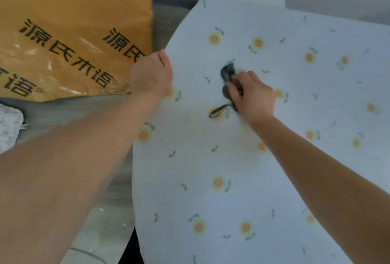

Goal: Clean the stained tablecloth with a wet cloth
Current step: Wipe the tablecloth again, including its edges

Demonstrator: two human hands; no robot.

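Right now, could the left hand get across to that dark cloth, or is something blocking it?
Probably yes. Only bare tablecloth lies between the left hand, which holds the tablecloth's edge, and the dark cloth. But the right hand grips most of that cloth, leaving little free.

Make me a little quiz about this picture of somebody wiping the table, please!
1. True or false: the right hand holds the dark cloth.
2. Which hand holds the tablecloth at its edge? A: left hand. B: right hand.
3. What colour is the big package with black writing?
Key: 1 true; 2 A; 3 orange.
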